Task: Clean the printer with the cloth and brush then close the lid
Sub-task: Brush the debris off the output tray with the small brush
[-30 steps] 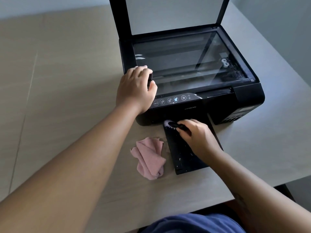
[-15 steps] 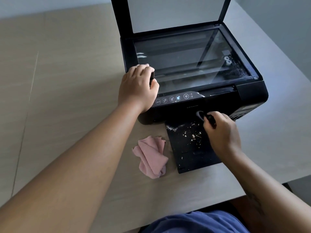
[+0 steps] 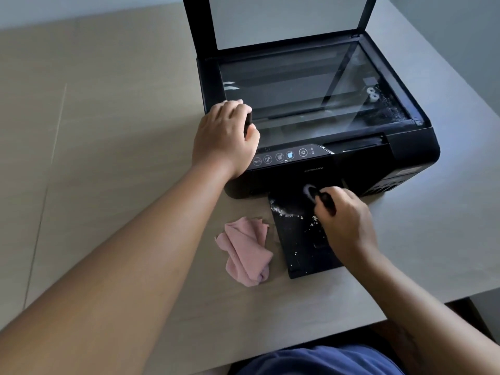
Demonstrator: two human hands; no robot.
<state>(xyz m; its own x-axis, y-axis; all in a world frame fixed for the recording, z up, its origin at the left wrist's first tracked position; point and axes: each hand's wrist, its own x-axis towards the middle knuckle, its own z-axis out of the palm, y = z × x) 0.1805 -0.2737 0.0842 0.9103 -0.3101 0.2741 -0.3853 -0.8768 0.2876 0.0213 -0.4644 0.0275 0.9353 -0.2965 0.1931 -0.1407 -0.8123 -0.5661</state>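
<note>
A black printer point(image 3: 400, 155) stands on the table with its scanner lid point(image 3: 286, 17) raised upright. My left hand point(image 3: 224, 136) rests on the printer's front left corner, fingers curled over the edge of the glass. My right hand point(image 3: 343, 220) grips a small black brush point(image 3: 311, 192) whose pale bristles touch the output tray point(image 3: 300, 250) near the printer's front. Pale crumbs and dust lie on the tray's far left part. A crumpled pink cloth point(image 3: 246, 250) lies on the table just left of the tray.
The beige table point(image 3: 108, 131) stretches wide to the left. Its front edge runs close to my body and its right edge lies just beyond the printer. White dust streaks mark the right side of the scanner glass point(image 3: 389, 109).
My right hand swept the brush from the tray's far left to its far right, then back toward the middle. Crumbs on the tray have gathered at the left. The left hand stayed put.
</note>
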